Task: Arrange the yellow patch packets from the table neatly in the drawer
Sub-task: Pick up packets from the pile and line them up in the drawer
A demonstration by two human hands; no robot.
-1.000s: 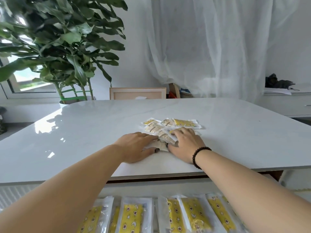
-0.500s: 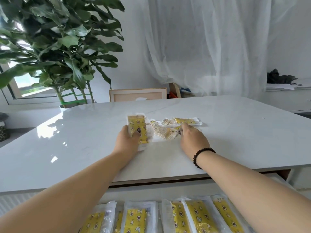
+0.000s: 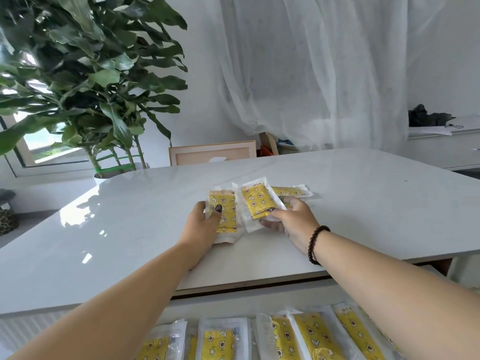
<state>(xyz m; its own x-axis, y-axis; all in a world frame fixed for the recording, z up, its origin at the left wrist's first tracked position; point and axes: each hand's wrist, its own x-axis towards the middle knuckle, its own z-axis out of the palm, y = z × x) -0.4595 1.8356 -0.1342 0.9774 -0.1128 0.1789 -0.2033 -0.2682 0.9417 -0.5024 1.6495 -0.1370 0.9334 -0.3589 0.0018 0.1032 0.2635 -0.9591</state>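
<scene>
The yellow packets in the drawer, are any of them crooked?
Yes. The drawer packets on the right lean and overlap one another, while the packet left of them lies straight. Nothing looks torn or spilled.

Leafy plant [image 3: 85,81], sheer curtain [image 3: 311,74]

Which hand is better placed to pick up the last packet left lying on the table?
Right. The right hand, though already holding a packet, sits beside the remaining packet; the left hand is farther.
</scene>
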